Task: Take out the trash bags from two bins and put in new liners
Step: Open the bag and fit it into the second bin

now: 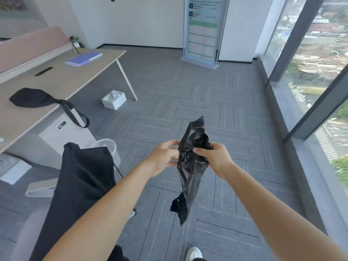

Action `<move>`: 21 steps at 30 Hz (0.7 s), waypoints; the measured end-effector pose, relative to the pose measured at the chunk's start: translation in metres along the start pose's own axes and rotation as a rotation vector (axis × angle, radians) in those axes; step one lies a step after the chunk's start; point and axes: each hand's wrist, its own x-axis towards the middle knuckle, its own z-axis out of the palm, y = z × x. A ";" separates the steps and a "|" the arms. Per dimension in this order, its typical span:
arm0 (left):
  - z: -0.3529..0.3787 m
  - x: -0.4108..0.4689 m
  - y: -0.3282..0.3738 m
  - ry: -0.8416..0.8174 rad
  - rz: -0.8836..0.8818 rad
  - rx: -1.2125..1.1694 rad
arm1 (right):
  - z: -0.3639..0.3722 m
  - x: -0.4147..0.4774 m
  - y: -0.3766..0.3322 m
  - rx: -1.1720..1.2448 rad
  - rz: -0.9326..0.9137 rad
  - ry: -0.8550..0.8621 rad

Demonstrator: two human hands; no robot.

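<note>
A crumpled black plastic liner (190,166) hangs in front of me at waist height, still mostly folded and narrow. My left hand (165,157) pinches its left edge and my right hand (214,157) pinches its right edge, both near the liner's upper part. A white round bin (111,147) stands on the carpet to the left, beside the desk; a black cloth on the chair covers much of it, and I cannot tell whether a bag is inside.
A wooden desk (56,81) runs along the left with a black pouch (33,97) and a blue folder (84,58) on it. A chair draped in black cloth (81,185) stands at lower left. A white box (114,100) lies on the floor. Windows line the right.
</note>
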 end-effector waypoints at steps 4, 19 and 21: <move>0.008 0.045 0.025 0.183 0.113 0.150 | -0.005 0.049 -0.027 -0.094 -0.024 -0.068; -0.086 0.202 0.064 0.547 0.126 0.618 | 0.040 0.234 -0.105 -0.552 -0.234 -0.264; -0.109 0.222 0.075 0.534 0.087 0.650 | 0.063 0.264 -0.112 -0.682 -0.226 -0.219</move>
